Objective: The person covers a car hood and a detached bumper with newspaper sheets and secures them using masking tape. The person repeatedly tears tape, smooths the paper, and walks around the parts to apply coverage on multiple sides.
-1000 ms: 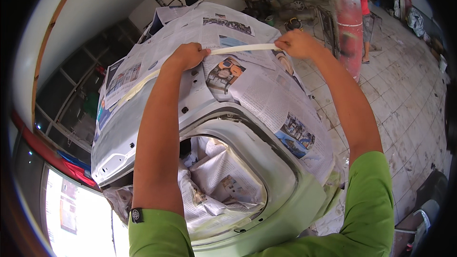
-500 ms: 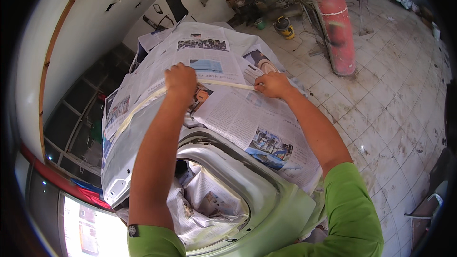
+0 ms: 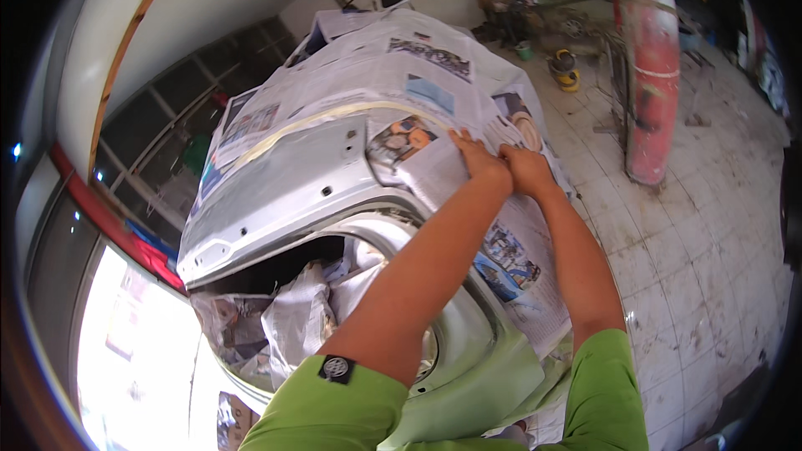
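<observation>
Sheets of newspaper (image 3: 351, 67) cover the car body, and a strip of cream masking tape (image 3: 359, 107) runs along their edge above a bare grey panel (image 3: 309, 163). My left hand (image 3: 482, 160) lies on the paper by the tape's right part, fingers stretched out and pressing down. Right beside it, my right hand (image 3: 530, 171) is closed, with its fingers pinched on the tape's right end; the tape there is mostly hidden. Below the hands, another newspaper sheet (image 3: 539, 309) drapes down the car's right side. Crumpled paper (image 3: 296, 317) fills the opening under the grey panel.
A red-and-white pillar (image 3: 654, 83) stands on the tiled floor (image 3: 685, 284) at right. Behind it to the left are a yellow-and-black vacuum (image 3: 565, 72) and a green bucket (image 3: 524, 51). A white wall (image 3: 192, 17) rises at the left.
My left hand has moved right along the tape, from its middle to beside my right hand, and its fingers have straightened. The view has shifted, showing more of the grey panel.
</observation>
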Motion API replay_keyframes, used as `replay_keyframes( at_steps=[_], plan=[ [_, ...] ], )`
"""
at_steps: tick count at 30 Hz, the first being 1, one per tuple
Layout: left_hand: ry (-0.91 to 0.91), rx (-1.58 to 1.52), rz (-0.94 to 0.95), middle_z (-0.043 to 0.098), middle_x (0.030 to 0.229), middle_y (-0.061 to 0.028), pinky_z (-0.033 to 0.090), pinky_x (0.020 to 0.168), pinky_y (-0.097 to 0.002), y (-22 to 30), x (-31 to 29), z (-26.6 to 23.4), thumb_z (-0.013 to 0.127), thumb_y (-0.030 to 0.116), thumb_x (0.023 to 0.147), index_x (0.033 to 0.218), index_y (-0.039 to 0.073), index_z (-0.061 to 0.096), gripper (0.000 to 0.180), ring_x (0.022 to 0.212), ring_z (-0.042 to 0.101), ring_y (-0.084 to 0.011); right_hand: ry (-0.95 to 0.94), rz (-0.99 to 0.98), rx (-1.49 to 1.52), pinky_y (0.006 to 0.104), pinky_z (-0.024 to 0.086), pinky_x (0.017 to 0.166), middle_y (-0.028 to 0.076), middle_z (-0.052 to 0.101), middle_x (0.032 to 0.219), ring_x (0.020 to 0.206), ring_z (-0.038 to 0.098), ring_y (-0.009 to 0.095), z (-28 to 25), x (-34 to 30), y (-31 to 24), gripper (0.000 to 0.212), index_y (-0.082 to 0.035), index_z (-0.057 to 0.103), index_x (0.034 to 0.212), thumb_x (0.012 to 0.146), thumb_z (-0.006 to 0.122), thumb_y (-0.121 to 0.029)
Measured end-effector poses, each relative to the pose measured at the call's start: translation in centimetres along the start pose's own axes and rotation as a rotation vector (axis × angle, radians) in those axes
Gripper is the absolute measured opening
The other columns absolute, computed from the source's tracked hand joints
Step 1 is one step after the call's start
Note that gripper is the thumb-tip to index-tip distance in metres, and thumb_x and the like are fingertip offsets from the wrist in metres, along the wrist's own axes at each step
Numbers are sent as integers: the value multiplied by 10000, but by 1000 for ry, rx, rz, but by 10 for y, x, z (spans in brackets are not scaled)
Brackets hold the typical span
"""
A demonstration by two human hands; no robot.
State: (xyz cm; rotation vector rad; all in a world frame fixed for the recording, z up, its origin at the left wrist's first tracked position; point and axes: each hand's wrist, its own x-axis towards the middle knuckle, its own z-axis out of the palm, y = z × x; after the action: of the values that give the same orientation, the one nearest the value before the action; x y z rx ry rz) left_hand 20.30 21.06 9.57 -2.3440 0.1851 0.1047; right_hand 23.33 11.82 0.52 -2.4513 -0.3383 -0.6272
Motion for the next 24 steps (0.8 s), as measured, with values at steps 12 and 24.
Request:
replay_keyframes(
  at_steps=[12,24],
  plan=[
    [546,-941,398,693,1218,-211,538,954,-484,-78,-29,-36,794,206,755,1263,23,681,551,1171,667,-376,341,-137,248,459,465,1038,231,568,1435,1268,571,448,-113,-24,-55,532,-167,436,1543,1021,491,-79],
    [1223,-1419,368,768,972,-138,575,837,-349,-297,-158,60,811,92,790,1056,32,782,274,892,753,-256,163,-518,223,459,400,1125,300,496,1478,1339,520,446,-136,3,-310,836,-129,103,1656,912,434,57]
  ],
)
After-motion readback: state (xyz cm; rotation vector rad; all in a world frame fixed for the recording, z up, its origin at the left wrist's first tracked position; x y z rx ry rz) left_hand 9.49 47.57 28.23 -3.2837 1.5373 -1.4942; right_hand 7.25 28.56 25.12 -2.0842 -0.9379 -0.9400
